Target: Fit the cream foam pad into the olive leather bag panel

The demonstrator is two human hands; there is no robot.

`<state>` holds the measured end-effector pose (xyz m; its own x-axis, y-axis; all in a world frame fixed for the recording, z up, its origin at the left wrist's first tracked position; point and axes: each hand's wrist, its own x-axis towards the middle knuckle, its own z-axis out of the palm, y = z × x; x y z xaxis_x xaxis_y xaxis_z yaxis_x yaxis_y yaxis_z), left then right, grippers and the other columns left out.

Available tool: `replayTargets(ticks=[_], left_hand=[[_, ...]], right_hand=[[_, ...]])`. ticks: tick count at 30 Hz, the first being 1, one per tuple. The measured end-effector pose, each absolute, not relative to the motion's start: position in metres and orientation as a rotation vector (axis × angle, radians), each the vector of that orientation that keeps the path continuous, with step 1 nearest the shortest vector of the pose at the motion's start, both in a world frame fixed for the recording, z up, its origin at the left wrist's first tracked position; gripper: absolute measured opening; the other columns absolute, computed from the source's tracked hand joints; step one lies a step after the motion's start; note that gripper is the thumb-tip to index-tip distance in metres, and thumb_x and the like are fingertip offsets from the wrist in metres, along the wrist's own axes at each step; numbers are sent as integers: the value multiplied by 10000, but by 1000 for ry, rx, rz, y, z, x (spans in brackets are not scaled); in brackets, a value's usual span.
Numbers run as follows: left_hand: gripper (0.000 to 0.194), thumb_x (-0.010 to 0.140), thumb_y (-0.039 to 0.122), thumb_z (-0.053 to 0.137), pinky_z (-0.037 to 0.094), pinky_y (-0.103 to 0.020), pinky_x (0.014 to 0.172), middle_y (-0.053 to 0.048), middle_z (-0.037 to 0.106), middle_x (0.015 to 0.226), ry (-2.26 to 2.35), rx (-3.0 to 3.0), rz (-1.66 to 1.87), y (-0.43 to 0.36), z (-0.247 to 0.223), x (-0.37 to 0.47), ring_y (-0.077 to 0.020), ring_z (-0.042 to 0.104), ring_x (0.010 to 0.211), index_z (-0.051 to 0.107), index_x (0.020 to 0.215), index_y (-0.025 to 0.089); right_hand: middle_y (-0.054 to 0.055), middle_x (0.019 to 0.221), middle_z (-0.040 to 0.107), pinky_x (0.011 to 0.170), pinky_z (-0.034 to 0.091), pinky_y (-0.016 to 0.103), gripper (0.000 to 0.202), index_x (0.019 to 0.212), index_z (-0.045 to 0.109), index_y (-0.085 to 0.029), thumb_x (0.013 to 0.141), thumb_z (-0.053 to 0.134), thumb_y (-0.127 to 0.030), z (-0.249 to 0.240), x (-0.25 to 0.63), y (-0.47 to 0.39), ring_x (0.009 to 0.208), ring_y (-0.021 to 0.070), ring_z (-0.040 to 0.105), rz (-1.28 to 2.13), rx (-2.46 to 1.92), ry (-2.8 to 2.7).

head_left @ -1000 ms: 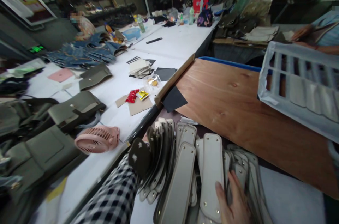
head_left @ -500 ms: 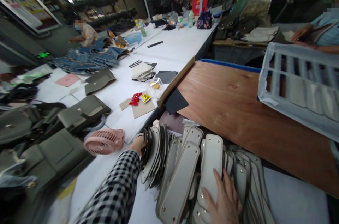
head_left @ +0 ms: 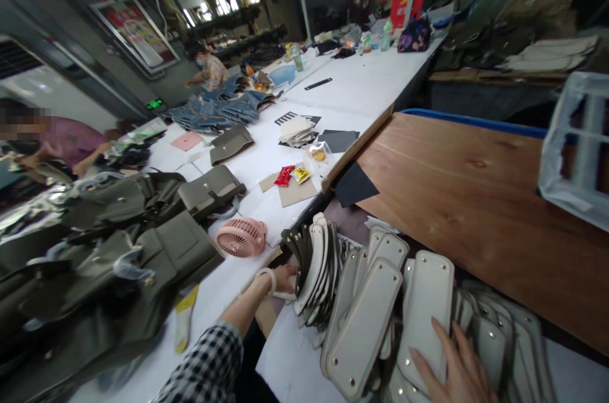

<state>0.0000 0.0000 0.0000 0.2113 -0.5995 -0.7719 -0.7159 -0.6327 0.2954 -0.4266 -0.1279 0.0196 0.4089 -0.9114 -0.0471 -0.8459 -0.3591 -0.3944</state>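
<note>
Leftmost, grey bags (head_left: 143,244) lie heaped along the white surface (head_left: 352,89) near a pink fan (head_left: 240,237). Beside its near edge the left hand (head_left: 280,279) props an upright bundle of bag bases (head_left: 314,266), fingers hidden behind them, so I cannot tell their grip. Further right, the right hand (head_left: 459,374) rests flat, fingers spread, on fanned bag bases (head_left: 425,314). Sorting looks partway; no writing is legible.

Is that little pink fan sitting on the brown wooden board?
No, the pink fan lies on the white table, to the left of the wooden board and apart from it.
</note>
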Motion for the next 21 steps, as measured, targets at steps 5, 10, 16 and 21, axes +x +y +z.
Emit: replayTargets(ticks=[5, 10, 16, 21], left_hand=[[676, 783, 342, 753, 302, -579, 1115, -151, 496, 1394, 1145, -2428, 1457, 19, -7, -7, -322, 449, 1302, 499, 1383, 159], [597, 956, 550, 468, 504, -466, 934, -146, 611, 1215, 745, -2774, 1587, 35, -31, -17, -239, 624, 1056, 467, 1389, 140], [673, 976, 605, 346, 428, -482, 1042, -179, 515, 1382, 371, -3171, 1395, 28, -51, -17, -266, 551, 1225, 382, 1460, 139], [655, 959, 591, 419, 314, -492, 1135, -162, 498, 1421, 483, -3260, 1367, 13, -56, -15, -269, 479, 1314, 450, 1424, 130]], right_hand=[[170, 1472, 419, 914, 511, 558, 772, 1358, 547, -158, 891, 273, -708, 16, -425, -137, 1227, 414, 527, -306, -2303, 1463], [173, 1483, 403, 978, 479, 561, 783, 1359, 543, -157, 877, 289, -718, 9, -422, -147, 1263, 418, 500, -348, -2249, 1426], [243, 1471, 398, 1064, 405, 587, 893, 1383, 483, -71, 830, 321, -753, 3, -412, -151, 1334, 441, 424, -474, -2089, 1498], [195, 1415, 487, 1079, 425, 546, 826, 1385, 452, -133, 797, 438, -712, -2, -423, -146, 1321, 401, 460, -585, -1986, 1391]])
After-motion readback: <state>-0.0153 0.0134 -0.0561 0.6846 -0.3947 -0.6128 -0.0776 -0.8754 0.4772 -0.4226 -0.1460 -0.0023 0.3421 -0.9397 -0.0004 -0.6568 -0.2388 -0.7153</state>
